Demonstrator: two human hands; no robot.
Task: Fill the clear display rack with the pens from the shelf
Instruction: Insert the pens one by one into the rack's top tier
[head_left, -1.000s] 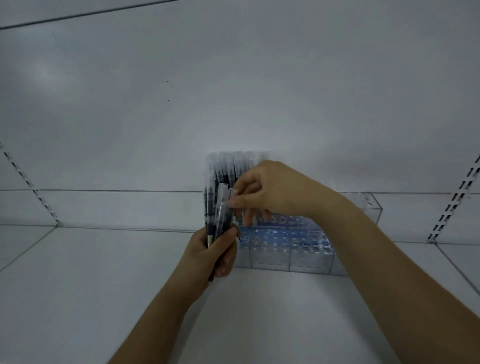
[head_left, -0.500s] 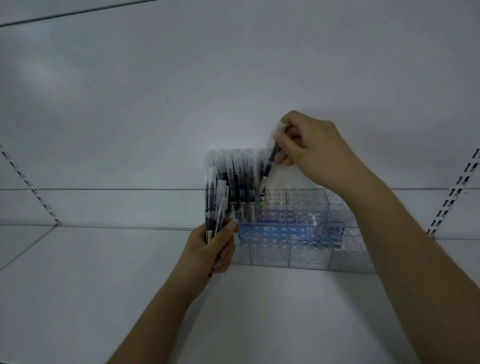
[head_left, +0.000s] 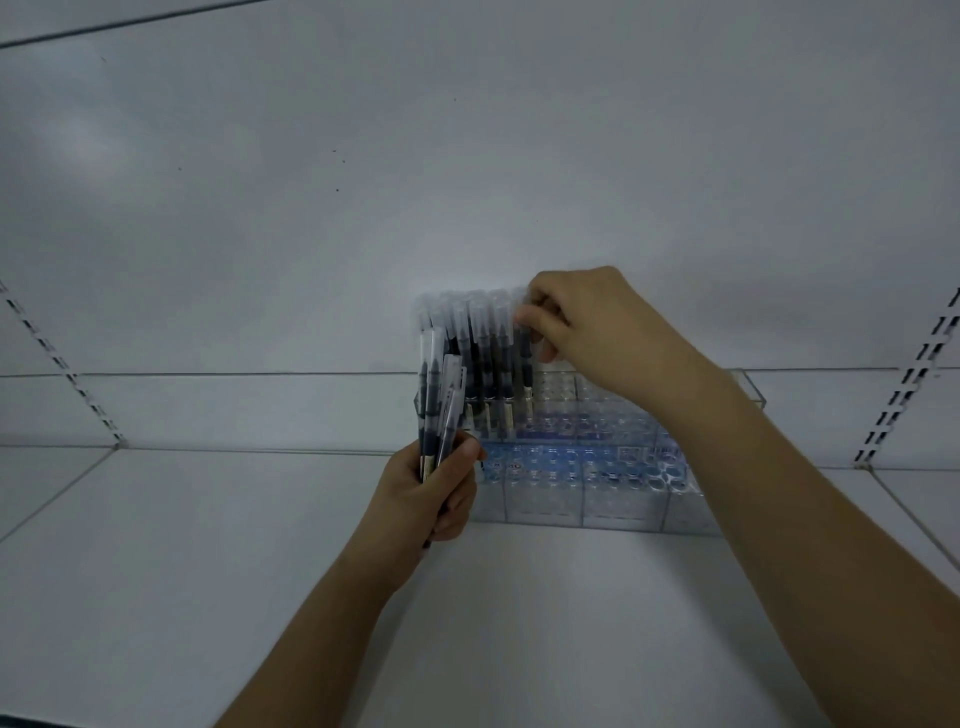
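A clear display rack (head_left: 618, 499) with rows of round holes stands on the white shelf against the back wall. Several dark pens with clear caps (head_left: 480, 358) stand upright in its back left holes. My left hand (head_left: 426, 493) grips a small bunch of pens (head_left: 439, 410) upright just left of the rack's front corner. My right hand (head_left: 597, 322) reaches over the rack and pinches the cap end of one pen (head_left: 525, 379), which stands upright at the right end of the filled row with its lower end at the rack's holes.
The white shelf board (head_left: 208, 571) stretches wide to the left and in front of the rack. Slotted metal uprights run along the back wall at the left (head_left: 57, 364) and right (head_left: 904, 395). The wall behind is plain white.
My right hand took a pen from the bunch, carried it up and right, then lowered it upright into the rack beside the standing pens. The left hand has barely moved.
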